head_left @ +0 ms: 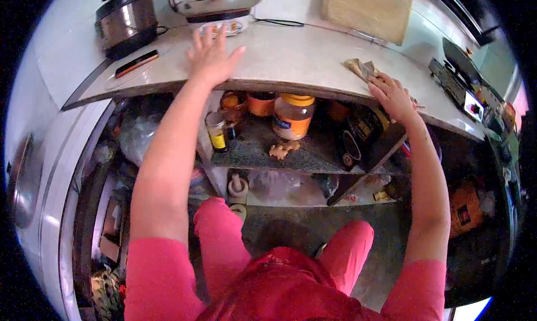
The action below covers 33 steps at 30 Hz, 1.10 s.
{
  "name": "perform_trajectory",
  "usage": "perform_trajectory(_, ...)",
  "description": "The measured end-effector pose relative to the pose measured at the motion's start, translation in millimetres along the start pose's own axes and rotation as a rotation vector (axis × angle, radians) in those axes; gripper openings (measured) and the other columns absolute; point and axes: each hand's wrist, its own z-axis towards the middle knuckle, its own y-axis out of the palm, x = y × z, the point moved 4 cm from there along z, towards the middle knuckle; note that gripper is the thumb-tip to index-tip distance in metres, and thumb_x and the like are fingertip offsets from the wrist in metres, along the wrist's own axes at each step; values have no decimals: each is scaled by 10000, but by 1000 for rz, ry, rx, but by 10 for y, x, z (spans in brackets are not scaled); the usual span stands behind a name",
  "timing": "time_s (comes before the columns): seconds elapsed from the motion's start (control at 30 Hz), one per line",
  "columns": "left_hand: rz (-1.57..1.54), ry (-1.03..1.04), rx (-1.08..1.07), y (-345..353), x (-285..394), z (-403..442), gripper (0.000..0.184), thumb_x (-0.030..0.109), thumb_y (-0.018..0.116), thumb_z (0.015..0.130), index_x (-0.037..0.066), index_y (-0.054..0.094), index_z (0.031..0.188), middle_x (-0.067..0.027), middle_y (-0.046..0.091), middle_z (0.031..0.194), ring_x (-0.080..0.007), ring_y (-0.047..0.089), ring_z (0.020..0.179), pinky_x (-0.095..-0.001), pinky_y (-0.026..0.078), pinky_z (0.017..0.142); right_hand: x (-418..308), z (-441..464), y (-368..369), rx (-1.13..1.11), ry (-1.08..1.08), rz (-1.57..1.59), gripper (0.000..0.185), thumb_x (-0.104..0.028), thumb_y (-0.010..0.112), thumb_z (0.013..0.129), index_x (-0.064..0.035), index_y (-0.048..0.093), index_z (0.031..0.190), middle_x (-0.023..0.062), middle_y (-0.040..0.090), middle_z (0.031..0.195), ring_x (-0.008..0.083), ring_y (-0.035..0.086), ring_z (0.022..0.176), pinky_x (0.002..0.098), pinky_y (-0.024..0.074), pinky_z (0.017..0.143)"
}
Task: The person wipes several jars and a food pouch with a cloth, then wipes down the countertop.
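Observation:
My left hand [213, 57] is spread over the pale countertop [296, 55], its fingers reaching toward the white base of a steel appliance [224, 25]. It holds nothing. On the right of the counter, my right hand [390, 94] has its fingers curled over a crumpled brownish cloth [362, 69], which sticks out beyond the fingertips. Part of the cloth is hidden under the hand.
A phone [136, 63] and a dark cooker [126, 21] stand at the left. A cutting board [366, 10] leans on the wall; a stove [458, 88] is at right. Below are a yellow-lidded jar [292, 116], ginger [284, 149], and a mortar [238, 185].

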Motion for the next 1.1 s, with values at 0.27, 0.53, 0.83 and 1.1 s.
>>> perform_trajectory(0.27, 32, -100, -200, 129, -45, 136, 795, 623, 466, 860, 211, 199, 1485, -101, 153, 1550, -329, 76, 1432, -594, 151, 1097, 1271, -122, -41, -261, 331, -144, 500, -522, 364, 942, -245, 492, 1338, 26, 411, 1442, 370, 422, 1267, 532, 331, 1050)
perform_trajectory(0.53, 102, -75, -237, 102, 40, 73, 759, 643, 394, 879, 211, 228, 1480, -107, 166, 1547, -311, 99, 1432, -569, 156, 1103, 241, 646, 21, -354, -19, -92, 635, -558, 343, 932, -185, 312, 1444, 146, 379, 1449, 366, 398, 1297, 481, 295, 1086)
perform_trajectory(0.83, -14, -45, -79, 267, -248, 160, 722, 659, 314, 903, 220, 246, 1473, -88, 175, 1541, -297, 93, 1431, -557, 139, 1104, -2363, 1060, 102, -217, -468, 259, 490, -536, 372, 913, -317, 505, 1331, 97, 370, 1448, 361, 376, 1291, 568, 312, 1038)
perform_trajectory(1.1, 269, 46, -329, 101, -17, 86, 742, 675, 350, 882, 246, 231, 1476, -84, 163, 1545, -292, 85, 1434, -591, 131, 1099, -985, 666, 38, -103, -718, 331, 440, -410, 411, 959, -203, 519, 1332, 165, 444, 1380, 328, 370, 1297, 442, 254, 1101)
